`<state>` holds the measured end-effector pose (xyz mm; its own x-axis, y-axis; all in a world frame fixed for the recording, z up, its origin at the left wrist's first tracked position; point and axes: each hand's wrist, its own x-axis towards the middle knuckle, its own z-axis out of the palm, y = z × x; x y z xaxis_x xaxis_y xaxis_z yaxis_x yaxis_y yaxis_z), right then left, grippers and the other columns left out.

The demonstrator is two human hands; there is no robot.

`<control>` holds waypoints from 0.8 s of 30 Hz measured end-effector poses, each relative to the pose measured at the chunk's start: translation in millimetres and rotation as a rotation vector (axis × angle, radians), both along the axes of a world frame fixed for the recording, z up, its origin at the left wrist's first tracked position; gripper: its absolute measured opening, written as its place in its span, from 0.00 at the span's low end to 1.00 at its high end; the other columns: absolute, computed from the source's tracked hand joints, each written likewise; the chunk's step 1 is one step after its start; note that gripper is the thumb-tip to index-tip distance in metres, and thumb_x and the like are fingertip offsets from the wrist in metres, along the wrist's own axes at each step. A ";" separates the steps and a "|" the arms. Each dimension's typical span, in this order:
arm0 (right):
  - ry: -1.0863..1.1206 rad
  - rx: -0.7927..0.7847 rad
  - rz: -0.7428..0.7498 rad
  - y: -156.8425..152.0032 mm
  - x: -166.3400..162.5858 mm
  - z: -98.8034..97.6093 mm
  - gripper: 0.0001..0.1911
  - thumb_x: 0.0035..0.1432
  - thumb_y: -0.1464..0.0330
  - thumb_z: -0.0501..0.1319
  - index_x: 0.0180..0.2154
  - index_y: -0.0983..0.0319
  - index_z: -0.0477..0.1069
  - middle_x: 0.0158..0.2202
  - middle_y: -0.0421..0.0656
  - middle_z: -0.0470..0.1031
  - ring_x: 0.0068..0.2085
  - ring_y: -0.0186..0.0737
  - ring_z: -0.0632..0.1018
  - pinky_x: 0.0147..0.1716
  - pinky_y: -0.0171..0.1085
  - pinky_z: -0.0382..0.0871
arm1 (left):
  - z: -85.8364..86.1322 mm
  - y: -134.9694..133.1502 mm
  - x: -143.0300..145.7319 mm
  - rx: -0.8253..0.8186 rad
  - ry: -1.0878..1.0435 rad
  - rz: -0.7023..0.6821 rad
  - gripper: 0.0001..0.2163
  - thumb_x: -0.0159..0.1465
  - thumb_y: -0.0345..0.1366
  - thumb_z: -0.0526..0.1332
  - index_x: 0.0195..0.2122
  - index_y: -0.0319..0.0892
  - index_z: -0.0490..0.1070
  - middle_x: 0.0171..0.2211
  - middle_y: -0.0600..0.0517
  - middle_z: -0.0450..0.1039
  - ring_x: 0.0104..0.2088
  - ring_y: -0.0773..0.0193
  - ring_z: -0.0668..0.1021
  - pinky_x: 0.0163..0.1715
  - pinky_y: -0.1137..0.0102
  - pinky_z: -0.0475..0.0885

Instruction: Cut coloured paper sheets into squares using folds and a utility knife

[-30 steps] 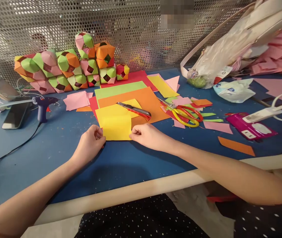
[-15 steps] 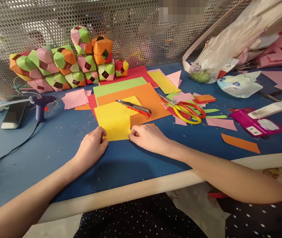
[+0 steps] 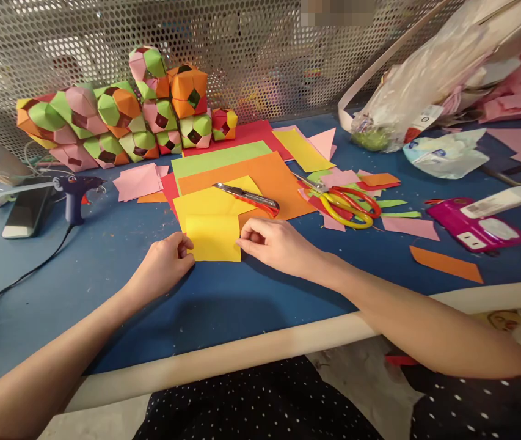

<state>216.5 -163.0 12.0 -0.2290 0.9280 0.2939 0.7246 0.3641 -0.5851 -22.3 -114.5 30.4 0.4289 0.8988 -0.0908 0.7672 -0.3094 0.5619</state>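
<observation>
A folded yellow paper square (image 3: 213,238) lies on the blue table (image 3: 104,275), its far edge overlapping a larger yellow sheet (image 3: 214,200). My left hand (image 3: 165,263) pinches the square's left edge with curled fingers. My right hand (image 3: 276,242) pinches its right edge, fingers bent and raised a little off the table. Just behind the hands, a red-handled utility knife (image 3: 247,198) rests across the yellow and orange sheets (image 3: 269,180).
Red-and-yellow scissors (image 3: 345,206) lie right of the sheets among paper scraps. Folded paper balls (image 3: 118,116) are stacked against the mesh wall. A glue gun (image 3: 77,192) and phone (image 3: 24,214) sit at left; a pink power strip (image 3: 475,226) and plastic bags at right.
The yellow square has been folded shorter and drawn a little toward the table's middle. My right hand has lifted from flat on the table to a raised pinch at the paper's right edge.
</observation>
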 end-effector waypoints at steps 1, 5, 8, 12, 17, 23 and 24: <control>-0.003 0.098 0.084 -0.4 1.5 -1.9 0.06 0.62 0.69 0.59 0.31 0.62 0.67 0.29 0.40 0.71 0.28 0.34 0.71 0.26 0.35 0.60 | 0.0 1.3 -0.4 -0.021 -0.018 0.011 0.04 0.55 0.32 0.58 0.32 0.42 0.69 0.25 0.55 0.71 0.27 0.65 0.73 0.28 0.71 0.64; -0.211 0.358 0.329 -1.3 3.0 -7.2 0.07 0.65 0.67 0.59 0.37 0.64 0.70 0.35 0.46 0.71 0.35 0.40 0.72 0.31 0.38 0.64 | 5.4 6.7 -0.3 -0.231 -0.149 0.108 0.04 0.54 0.31 0.60 0.32 0.41 0.70 0.22 0.57 0.69 0.21 0.69 0.69 0.21 0.74 0.62; -0.302 0.437 0.340 0.2 1.0 -11.4 0.07 0.64 0.67 0.60 0.38 0.66 0.71 0.36 0.48 0.71 0.37 0.42 0.71 0.33 0.40 0.65 | 13.6 8.8 2.1 -0.444 -0.259 0.216 0.04 0.54 0.29 0.61 0.32 0.40 0.68 0.16 0.59 0.64 0.17 0.72 0.65 0.16 0.77 0.56; -0.346 0.524 0.320 3.5 -0.1 -15.8 0.05 0.65 0.70 0.59 0.37 0.66 0.70 0.36 0.48 0.72 0.36 0.42 0.70 0.33 0.40 0.63 | 20.0 10.5 3.6 -0.599 -0.358 0.287 0.06 0.54 0.25 0.60 0.32 0.39 0.67 0.14 0.60 0.62 0.15 0.73 0.63 0.13 0.78 0.54; -0.417 0.637 0.300 4.6 -0.6 -14.0 0.06 0.66 0.72 0.57 0.36 0.65 0.71 0.34 0.46 0.73 0.35 0.41 0.70 0.33 0.39 0.61 | 18.3 12.5 -0.1 -0.706 -0.439 0.295 0.06 0.54 0.24 0.60 0.32 0.39 0.67 0.15 0.58 0.63 0.15 0.74 0.63 0.13 0.78 0.54; -0.499 0.671 0.303 3.2 0.0 -11.3 0.12 0.67 0.75 0.53 0.33 0.62 0.72 0.30 0.42 0.74 0.33 0.38 0.71 0.34 0.39 0.59 | 17.0 12.0 -3.2 -0.727 -0.468 0.289 0.07 0.53 0.25 0.60 0.33 0.39 0.67 0.19 0.55 0.68 0.16 0.74 0.65 0.13 0.78 0.54; -0.512 0.655 0.300 3.1 0.3 -11.1 0.13 0.67 0.75 0.52 0.33 0.61 0.72 0.30 0.42 0.74 0.33 0.38 0.71 0.35 0.39 0.59 | 16.7 11.9 -3.6 -0.729 -0.473 0.287 0.07 0.52 0.25 0.61 0.33 0.39 0.68 0.20 0.55 0.68 0.16 0.74 0.65 0.13 0.78 0.54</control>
<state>216.8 -159.9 1.0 -0.6853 0.4884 0.5402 0.6604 0.7294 0.1783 -25.9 -102.6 47.1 0.3348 0.7658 -0.5491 0.4004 0.4119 0.8185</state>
